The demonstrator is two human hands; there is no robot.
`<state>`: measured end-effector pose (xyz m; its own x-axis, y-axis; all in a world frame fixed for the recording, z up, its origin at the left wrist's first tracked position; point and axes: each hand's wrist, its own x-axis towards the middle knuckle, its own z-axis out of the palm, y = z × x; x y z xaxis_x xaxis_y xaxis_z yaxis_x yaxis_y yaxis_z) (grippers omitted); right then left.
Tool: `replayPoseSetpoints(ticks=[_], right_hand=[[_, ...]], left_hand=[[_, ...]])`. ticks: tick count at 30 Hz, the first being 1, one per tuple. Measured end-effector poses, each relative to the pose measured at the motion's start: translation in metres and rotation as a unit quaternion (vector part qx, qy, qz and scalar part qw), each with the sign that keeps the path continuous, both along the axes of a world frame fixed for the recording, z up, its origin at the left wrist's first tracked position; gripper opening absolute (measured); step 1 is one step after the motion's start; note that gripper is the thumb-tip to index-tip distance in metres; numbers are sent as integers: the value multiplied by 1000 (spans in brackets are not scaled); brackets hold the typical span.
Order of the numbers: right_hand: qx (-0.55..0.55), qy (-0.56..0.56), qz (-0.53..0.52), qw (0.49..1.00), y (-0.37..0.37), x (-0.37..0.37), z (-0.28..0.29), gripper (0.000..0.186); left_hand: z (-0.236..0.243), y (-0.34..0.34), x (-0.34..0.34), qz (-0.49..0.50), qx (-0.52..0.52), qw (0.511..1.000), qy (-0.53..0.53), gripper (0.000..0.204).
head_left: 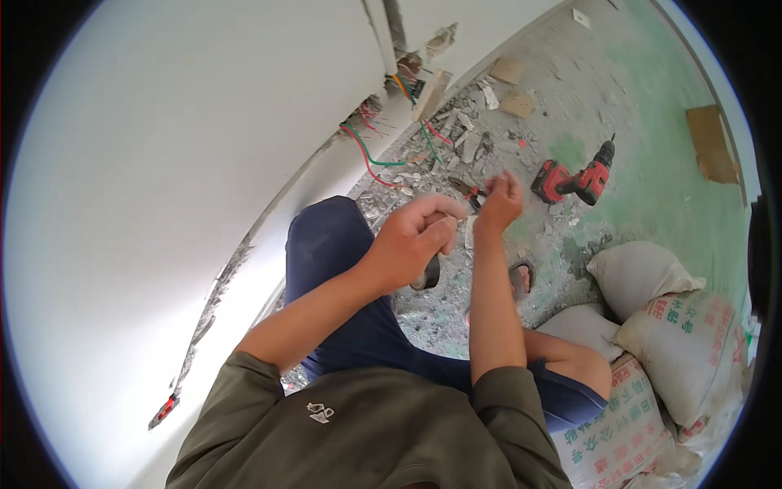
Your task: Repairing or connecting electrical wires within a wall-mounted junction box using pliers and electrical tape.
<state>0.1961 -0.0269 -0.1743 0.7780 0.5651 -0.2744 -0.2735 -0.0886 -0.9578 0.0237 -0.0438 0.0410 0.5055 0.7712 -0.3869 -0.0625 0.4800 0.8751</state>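
Left hand (415, 238) curled, holding dark black round roll (429, 274), smooth, part hidden, under palm. Right hand (499, 204) beside it, fingers bent, tips close; can't tell what it holds.

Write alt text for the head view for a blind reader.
A person's left hand and right hand are close together above a littered floor, with a dark round object below the left hand. Red and green wires stick out of a damaged white wall; a red drill lies at upper right, and filled sacks are piled at lower right.
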Motion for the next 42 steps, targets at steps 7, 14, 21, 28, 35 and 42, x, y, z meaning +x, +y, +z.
replayPoseSetpoints(ticks=[7,14,21,28,35,42], right_hand=[[71,107,451,883,38,-42,118,26],[74,126,524,839,48,-73,143,30],[70,165,485,856,40,-59,127,32],[84,139,487,858,41,-60,134,32],[96,192,461,861,37,-75,139,30],[161,224,535,799,34,-49,141,41]], left_hand=[[6,9,-64,296,-63,953,-8,19],[15,37,-69,236,-108,958,120,39],[-19,46,-49,207,-214,954,33,26],[-11,33,-39,269,-178,946,-41,12],[-14,21,-55,248,-173,949,-84,15],[8,31,-56,252,-229,933,-113,22]])
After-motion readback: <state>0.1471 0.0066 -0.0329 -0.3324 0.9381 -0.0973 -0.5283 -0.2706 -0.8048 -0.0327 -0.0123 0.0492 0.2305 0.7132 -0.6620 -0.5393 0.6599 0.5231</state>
